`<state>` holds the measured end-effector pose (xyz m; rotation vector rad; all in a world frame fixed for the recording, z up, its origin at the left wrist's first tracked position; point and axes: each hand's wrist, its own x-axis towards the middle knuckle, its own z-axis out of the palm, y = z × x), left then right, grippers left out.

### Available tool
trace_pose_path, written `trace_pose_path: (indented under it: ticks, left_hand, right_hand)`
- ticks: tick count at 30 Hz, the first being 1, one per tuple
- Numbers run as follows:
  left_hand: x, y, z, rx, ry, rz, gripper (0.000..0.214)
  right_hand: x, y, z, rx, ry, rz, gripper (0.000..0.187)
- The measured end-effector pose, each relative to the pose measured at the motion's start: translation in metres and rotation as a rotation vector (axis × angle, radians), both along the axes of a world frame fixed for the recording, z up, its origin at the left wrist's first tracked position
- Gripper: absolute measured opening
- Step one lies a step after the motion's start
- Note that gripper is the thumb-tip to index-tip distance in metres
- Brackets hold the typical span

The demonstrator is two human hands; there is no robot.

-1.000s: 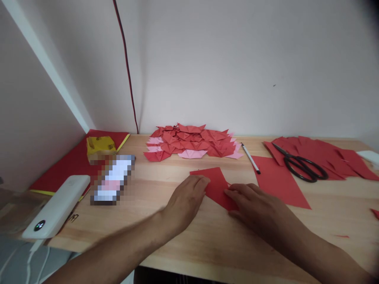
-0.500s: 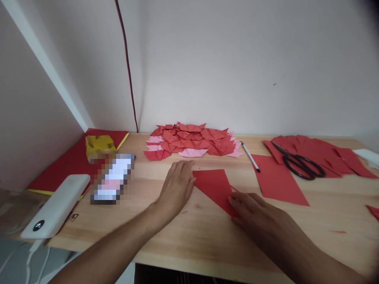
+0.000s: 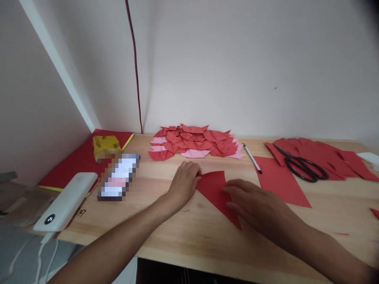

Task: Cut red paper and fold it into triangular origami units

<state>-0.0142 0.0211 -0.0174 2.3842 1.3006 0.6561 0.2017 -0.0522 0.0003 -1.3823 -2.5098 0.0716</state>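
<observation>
A red folded paper triangle point(image 3: 214, 187) lies flat on the wooden table point(image 3: 189, 236) in front of me. My left hand point(image 3: 185, 182) rests at its left corner, fingers curled down and pinching that corner. My right hand point(image 3: 254, 205) lies flat over the paper's right part, fingers stretched out and pressing it to the table. Behind the paper sits a pile of folded red and pink paper pieces point(image 3: 195, 142) near the wall.
A red paper sheet point(image 3: 280, 179) and a pen point(image 3: 251, 157) lie to the right, with black scissors point(image 3: 302, 167) on more red sheets point(image 3: 334, 157). On the left are a white power bank point(image 3: 65, 201), a pixelated phone-like object point(image 3: 118, 177), a yellow packet point(image 3: 106, 144) and a red board point(image 3: 74, 167).
My right hand slid up and left over the red paper. My left hand stayed at the paper's left corner. The view shifted slightly to the left.
</observation>
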Motion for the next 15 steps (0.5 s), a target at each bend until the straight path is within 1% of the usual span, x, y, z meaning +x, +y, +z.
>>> trace_pose_path:
  ticks: [1,3,5,6,8,10,12,13,15]
  left_hand:
    - [-0.001,0.001,0.000,-0.033,-0.058,-0.004,0.012]
    - [-0.002,0.002,0.002,-0.114,-0.185,0.001,0.011]
    - [-0.003,0.003,0.006,-0.179,-0.299,0.019,0.009]
    - [-0.004,0.004,0.008,-0.199,-0.348,0.031,0.007]
    - [-0.005,0.006,0.010,-0.227,-0.438,0.059,0.003]
    - [-0.005,0.008,0.009,-0.278,-0.546,0.074,0.001]
    - [-0.004,0.010,0.007,-0.386,-0.700,0.062,0.007]
    - [-0.004,0.010,0.006,-0.463,-0.788,0.045,0.012]
    - [-0.004,0.009,0.004,-0.641,-0.940,-0.009,0.022]
  right_hand:
    - [0.002,0.007,0.001,-0.027,0.070,-0.055,0.022]
    - [0.004,0.022,0.002,-0.110,0.218,-0.216,0.028]
    - [0.004,0.035,0.002,-0.236,0.352,-0.303,0.038]
    - [0.004,0.040,0.001,-0.313,0.411,-0.324,0.042]
    - [0.003,0.047,-0.001,-0.476,0.519,-0.295,0.043]
    - [0.002,0.050,-0.004,-0.627,0.643,-0.201,0.037]
    - [0.000,0.052,-0.009,-0.743,0.753,-0.135,0.036]
    - [-0.001,0.051,-0.012,-0.781,0.797,-0.134,0.037]
    - [-0.001,0.051,-0.018,-0.793,0.866,-0.203,0.039]
